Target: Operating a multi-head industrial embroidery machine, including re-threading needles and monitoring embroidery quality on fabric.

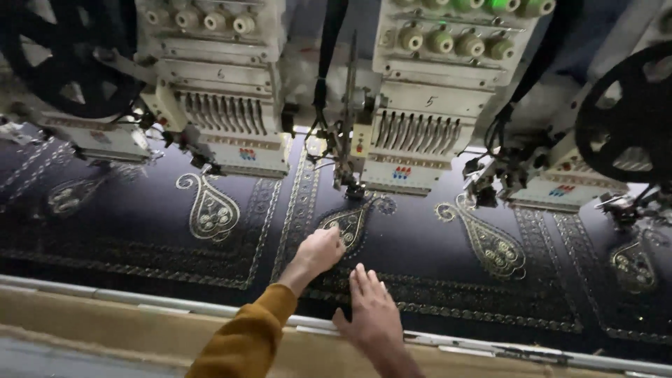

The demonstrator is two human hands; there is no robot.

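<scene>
A dark navy fabric (420, 245) with pale embroidered paisley motifs lies stretched under a row of embroidery machine heads. My left hand (318, 252), in a mustard-yellow sleeve, reaches forward with fingers curled and touches the fabric at a paisley motif (350, 224) below a needle assembly (346, 161). Whether it pinches anything is hidden. My right hand (372, 308) lies flat, fingers spread, on the fabric near its front border.
Two white machine heads (224, 105) (427, 119) with needle rows and thread cones stand above the cloth. Black spoked wheels (56, 63) (630, 112) hang at far left and right. A pale metal frame rail (140, 304) runs along the front edge.
</scene>
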